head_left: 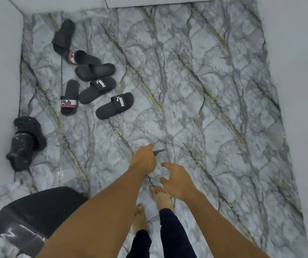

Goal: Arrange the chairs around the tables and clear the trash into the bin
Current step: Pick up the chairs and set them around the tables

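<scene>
I look straight down at a marble-patterned floor [196, 90]. My left hand [144, 159] reaches down low over it with the fingers closed on a small thin dark scrap [159, 151] that sticks out to the right of the fist. My right hand [177, 180] hovers just right of it, fingers spread and curled, holding nothing. A black bin [30, 216] with a shiny plastic liner stands at the lower left, beside my left forearm. My bare feet [160, 197] stand below the hands.
Several black slides [97, 88] lie scattered on the floor at the upper left, and a pair of black clogs [25, 144] rests against the left wall. Pale walls border the floor at the left, top and right.
</scene>
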Demonstrator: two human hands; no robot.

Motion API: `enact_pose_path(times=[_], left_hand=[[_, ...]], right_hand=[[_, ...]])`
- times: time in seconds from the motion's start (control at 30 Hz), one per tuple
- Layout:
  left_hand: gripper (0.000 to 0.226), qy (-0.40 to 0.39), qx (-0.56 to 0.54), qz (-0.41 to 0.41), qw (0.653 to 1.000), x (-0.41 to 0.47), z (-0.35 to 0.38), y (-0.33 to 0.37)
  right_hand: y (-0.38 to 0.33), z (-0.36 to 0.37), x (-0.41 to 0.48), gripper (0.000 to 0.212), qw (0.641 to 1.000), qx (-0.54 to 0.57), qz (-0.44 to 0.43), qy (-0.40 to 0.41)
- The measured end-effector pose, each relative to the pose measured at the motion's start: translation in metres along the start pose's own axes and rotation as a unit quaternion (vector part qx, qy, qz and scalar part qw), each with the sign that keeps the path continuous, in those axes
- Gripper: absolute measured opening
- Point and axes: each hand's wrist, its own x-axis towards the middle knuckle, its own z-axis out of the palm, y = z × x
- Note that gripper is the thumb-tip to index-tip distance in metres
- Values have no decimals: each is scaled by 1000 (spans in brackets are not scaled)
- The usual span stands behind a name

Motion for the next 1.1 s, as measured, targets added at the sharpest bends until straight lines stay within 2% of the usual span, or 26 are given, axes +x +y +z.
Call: enact_pose_path(times=[0.07,0.1,0.27,0.37,0.43,0.53,0.6,0.73,0.8,0.87,0.97,1.1], left_hand=[[19,9,22,0,1000,2,-1,-1],[15,16,30,2,999,0,-3,0],[18,39,21,-9,999,-42,-34,-4],[10,73,-26,-20,997,-90,-76,-23],[19,105,-49,-29,993,-131,-109,-41],[32,155,-82,-30,984,-204,-155,-69],[22,192,-96,-52,975,-256,-175,-87],[12,274,-140,-108,945,-369,-190,-121],[12,317,-157,-138,925,-423,-184,-135],[15,351,-164,-165,907,-474,-170,-148],[18,390,-178,-206,880,-550,-136,-168],[18,441,-214,-253,834,-652,-76,-190]], right_hand=[[-3,-5,2,30,1000,-16,-7,-13],[-6,-8,4,32,999,-28,-15,-17],[-34,-14,19,44,994,-74,-82,-22],[-63,-11,19,64,983,-138,-109,-43],[-88,-6,14,74,972,-177,-139,-63],[-137,4,-6,80,937,-258,-217,-90],[-177,11,-26,76,903,-319,-269,-98],[-259,36,-91,30,849,-362,-369,-111],[-290,55,-130,17,835,-366,-393,-121],[-313,78,-173,13,812,-385,-416,-140],[-329,116,-244,13,747,-427,-487,-151],[-326,167,-335,14,679,-436,-568,-163]])
